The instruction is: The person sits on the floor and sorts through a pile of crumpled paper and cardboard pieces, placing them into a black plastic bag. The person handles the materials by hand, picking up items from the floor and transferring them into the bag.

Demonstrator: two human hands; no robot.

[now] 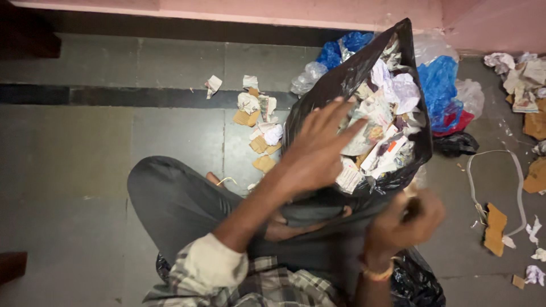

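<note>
In the head view, our left hand (318, 145) reaches into the black garbage bag (341, 85) at centre right, fingers spread flat over the crumpled paper scraps (381, 131) that nearly fill it. Our right hand (406, 219), lower right, is blurred; its fingers look curled at the bag's near edge, though we cannot tell what they pinch. Torn cardboard pieces (259, 145) and paper lie on the floor (68, 170) left of the bag and along the right edge, so much looks gathered and some is left.

Hands at black trash bag (364, 74) on floor (85, 170)

L hand (318, 145) open, fingers (350, 128) spread over crumpled paper (392, 91) in bag; R hand (406, 219) blurred at bag's near edge. Paper and cardboard scraps (259, 125) scattered nearby.
</note>
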